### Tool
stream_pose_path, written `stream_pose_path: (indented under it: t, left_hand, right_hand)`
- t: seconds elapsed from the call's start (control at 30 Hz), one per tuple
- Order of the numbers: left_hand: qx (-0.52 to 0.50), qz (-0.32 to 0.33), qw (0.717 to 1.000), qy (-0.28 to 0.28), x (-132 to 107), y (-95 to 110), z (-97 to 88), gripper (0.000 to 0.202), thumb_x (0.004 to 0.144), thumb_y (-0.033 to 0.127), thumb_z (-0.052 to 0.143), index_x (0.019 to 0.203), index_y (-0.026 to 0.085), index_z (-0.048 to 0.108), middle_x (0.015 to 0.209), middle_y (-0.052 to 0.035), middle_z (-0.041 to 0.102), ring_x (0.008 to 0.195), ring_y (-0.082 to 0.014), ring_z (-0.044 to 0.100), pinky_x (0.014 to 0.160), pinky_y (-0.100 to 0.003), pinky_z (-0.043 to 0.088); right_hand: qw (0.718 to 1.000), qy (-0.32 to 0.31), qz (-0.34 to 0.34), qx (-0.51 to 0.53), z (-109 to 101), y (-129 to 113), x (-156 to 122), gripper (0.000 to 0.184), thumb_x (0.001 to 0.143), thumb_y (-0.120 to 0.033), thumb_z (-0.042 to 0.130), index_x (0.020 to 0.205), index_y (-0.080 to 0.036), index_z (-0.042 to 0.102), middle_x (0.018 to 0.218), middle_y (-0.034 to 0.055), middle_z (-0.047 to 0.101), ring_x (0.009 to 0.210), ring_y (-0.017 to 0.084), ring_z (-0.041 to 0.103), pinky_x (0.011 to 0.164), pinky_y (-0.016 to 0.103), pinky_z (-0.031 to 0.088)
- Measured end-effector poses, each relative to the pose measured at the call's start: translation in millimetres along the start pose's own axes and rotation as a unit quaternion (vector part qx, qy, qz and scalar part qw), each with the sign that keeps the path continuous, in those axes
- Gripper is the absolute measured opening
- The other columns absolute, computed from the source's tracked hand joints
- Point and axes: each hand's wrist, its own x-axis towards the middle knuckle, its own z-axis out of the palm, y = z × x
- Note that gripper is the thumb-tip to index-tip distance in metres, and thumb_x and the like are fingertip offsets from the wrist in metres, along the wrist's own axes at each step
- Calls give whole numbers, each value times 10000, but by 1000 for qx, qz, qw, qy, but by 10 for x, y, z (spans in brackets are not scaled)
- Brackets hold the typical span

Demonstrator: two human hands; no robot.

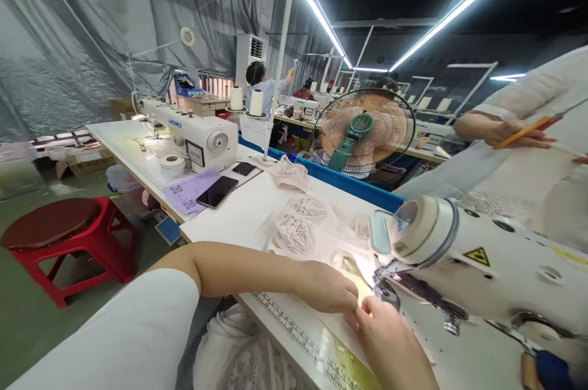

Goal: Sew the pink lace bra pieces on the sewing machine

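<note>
A pale lace garment (301,234), with floral mesh sections, lies spread on the white sewing table. Its near edge reaches the needle area of the sewing machine (478,267) on the right. My left hand (328,288) is closed on this edge, fingertips bent down just left of the lit presser foot (383,289). Beside it, my right hand (386,335) pinches the same edge, thumb and fingers together, almost touching the left. The fingers partly hide the cloth between them. More pale lace fabric (243,353) hangs in a bunch below the table edge.
A ruler strip (294,332) runs along the table's near edge. Phones (217,191), a purple paper (190,191) and a second sewing machine (202,136) are at left. A green fan (362,130) stands behind. At right, a person's hand (514,133) holds orange-handled scissors (523,131).
</note>
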Motion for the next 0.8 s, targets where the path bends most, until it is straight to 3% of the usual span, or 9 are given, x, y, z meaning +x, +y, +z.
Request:
stream_pose_path:
  t: [0.1,0.2,0.3,0.4,0.5,0.6,0.73,0.8]
  left_hand:
    - [-3,45,999,-10,-25,-214,134,178,900,232,506,980,165,651,1237,-58,620,1096,-185,586,786,-266,490]
    - [-15,50,999,15,-172,-376,183,250,911,231,487,1103,144,621,1329,-100,557,1197,-206,525,963,-287,421]
    - [-5,12,1000,15,-274,-458,123,310,923,251,465,1180,124,585,1321,-158,547,1176,-250,532,968,-347,412]
    - [10,-17,1000,14,-239,-426,40,255,919,269,453,1021,125,637,1207,-166,604,1080,-267,568,897,-371,443]
    - [-30,1,998,48,-55,-289,10,221,913,214,426,874,146,633,1083,-111,647,960,-211,592,811,-307,459]
    - [-72,33,995,67,243,-238,51,194,882,140,436,915,168,626,974,-61,656,856,-170,589,715,-263,452]
    - [-75,-14,994,74,616,-493,173,120,834,171,517,785,175,627,872,-56,649,804,-204,594,665,-286,449]
    - [-138,-78,979,129,756,-672,240,82,787,218,600,719,177,618,808,-49,642,778,-213,598,674,-290,459]
  right_hand:
    - [998,-36,-4,-42,1,-74,-85,211,847,-206,440,640,-237,470,588,-15,469,482,135,441,419,246,174]
    - [996,-55,-28,-57,-18,-141,-155,158,810,-130,450,696,-224,507,673,6,526,580,154,489,467,252,248]
    - [996,-58,-28,-57,-5,-176,-148,172,815,-85,444,830,-195,575,816,54,605,705,182,538,563,265,350]
    - [998,-44,-25,-33,41,-166,-121,232,853,-87,431,1002,-161,593,1012,119,637,873,217,571,701,288,428]
    - [999,-44,-6,20,35,-147,-101,265,894,-101,400,1077,-162,582,1089,127,637,965,227,583,773,303,457]
    - [995,-74,11,63,-17,-130,-80,290,921,-118,372,1126,-180,567,1105,101,641,954,201,603,758,278,478]
    - [995,-93,-26,23,-23,-87,-83,314,865,-60,420,1122,-133,585,1196,158,608,1052,250,581,860,355,484]
    - [995,-96,-23,14,0,-57,-92,333,842,-39,439,1125,-137,583,1209,155,604,1075,252,574,906,382,475]
